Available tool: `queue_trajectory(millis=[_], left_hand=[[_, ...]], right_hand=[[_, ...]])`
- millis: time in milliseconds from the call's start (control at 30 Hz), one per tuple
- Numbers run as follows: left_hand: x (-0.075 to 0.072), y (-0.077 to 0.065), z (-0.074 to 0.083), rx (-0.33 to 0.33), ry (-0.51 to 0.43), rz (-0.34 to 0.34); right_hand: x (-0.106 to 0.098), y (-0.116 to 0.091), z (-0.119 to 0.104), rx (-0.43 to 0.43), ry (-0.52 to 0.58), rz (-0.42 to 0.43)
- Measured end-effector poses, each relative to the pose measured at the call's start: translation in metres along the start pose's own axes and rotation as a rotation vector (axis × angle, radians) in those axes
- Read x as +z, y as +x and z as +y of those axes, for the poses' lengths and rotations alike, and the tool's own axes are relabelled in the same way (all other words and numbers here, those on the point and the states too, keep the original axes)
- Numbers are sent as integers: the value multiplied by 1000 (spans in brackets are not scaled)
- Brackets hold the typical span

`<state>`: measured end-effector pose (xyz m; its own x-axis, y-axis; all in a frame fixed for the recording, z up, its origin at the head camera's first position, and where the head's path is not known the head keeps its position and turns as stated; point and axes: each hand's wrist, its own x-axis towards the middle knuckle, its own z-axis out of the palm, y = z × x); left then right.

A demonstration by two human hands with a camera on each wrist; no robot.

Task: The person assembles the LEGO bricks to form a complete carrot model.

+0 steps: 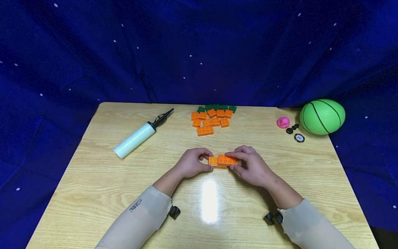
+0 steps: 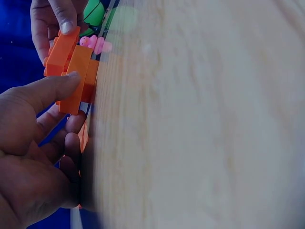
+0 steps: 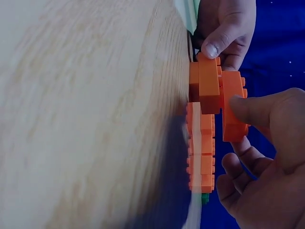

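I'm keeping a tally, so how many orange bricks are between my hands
3: top brick in your right hand, middle brick in your left hand, lower brick beneath that; others may be hidden.

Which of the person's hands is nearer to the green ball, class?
Right. The right hand is left of the green ball and closer to the person; the left hand is farther left, beyond the held orange bricks.

My fingers point(image 1: 240, 155) are touching smooth-sided plastic bricks point(image 1: 222, 162), glossy woodgrain tabletop point(image 1: 242, 214) shining beneath them, matt cloth point(image 1: 217, 41) hanging beyond
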<state>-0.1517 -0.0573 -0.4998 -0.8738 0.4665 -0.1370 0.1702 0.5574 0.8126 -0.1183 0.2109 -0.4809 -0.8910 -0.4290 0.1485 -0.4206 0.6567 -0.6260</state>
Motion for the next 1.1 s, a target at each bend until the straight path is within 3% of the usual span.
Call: queue_trajectory(millis=[600,1100], left_hand=[[0,0,-1,0,18,-1],[0,1,1,-12,12,18]], right_hand=[[5,7,-5,-41,-65,24],[7,14,-9,-67,-72,-37]])
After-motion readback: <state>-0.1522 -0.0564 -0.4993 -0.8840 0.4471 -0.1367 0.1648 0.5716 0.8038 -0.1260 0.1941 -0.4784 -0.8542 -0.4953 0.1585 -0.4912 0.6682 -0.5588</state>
